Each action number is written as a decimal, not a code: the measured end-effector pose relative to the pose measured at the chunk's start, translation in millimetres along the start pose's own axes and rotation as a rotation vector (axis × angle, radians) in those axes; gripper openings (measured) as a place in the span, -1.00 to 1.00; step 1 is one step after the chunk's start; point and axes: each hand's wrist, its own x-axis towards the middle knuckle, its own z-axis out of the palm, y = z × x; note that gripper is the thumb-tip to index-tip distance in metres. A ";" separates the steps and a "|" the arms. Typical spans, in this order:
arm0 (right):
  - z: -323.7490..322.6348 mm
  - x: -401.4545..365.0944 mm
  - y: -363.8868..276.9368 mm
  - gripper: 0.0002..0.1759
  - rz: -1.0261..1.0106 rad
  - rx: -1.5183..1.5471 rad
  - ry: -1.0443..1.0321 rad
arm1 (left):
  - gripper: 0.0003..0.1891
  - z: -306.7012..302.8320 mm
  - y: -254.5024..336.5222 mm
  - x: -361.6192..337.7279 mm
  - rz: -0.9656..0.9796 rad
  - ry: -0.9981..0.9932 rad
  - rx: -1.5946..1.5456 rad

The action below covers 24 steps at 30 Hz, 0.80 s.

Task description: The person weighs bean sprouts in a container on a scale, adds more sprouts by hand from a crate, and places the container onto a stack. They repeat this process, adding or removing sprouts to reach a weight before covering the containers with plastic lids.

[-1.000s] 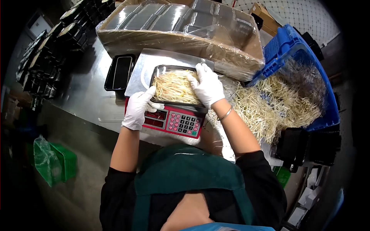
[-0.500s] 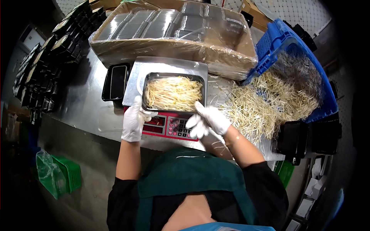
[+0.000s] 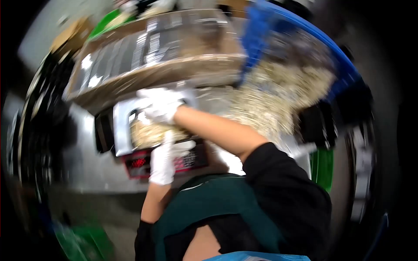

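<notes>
A black tray of bean sprouts [image 3: 148, 135] rests on the scale's metal plate [image 3: 123, 126]. My left hand [image 3: 162, 164], in a white glove, is at the tray's near edge, in front of the scale's red panel [image 3: 135, 165] with its lit digits. Its fingers are spread, one pointing up over the sprouts and another to the right. My right hand [image 3: 160, 105], also gloved, reaches across over the far side of the tray. Motion smears its fingers, so their grip cannot be made out. The hand and forearm hide part of the tray.
A carton [image 3: 174, 67] of clear plastic lids stands behind the scale. To the right, loose sprouts [image 3: 265, 100] spill from a tipped blue basket [image 3: 339, 56]. Black trays [image 3: 315, 124] stand by the right edge, and another black tray [image 3: 104, 130] lies left of the scale. Dark stacks [image 3: 43, 126] rise at the far left.
The view has shifted and blurred. My right hand has moved from the tray's near right corner to its far side. My left hand has moved from the near left corner toward the middle.
</notes>
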 end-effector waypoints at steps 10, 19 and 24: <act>-231.6 -390.8 157.0 -0.76 0.473 -0.433 1.511 | -0.52 -61.5 3.6 25.1 0.260 0.278 -0.154; -200.3 -542.8 278.1 -0.53 1.244 -0.875 0.516 | -0.56 -39.2 2.7 12.7 0.174 0.242 0.069; -248.0 -569.5 248.1 -0.67 1.439 -0.236 0.941 | -0.69 -38.1 -0.4 -3.0 0.584 0.438 0.276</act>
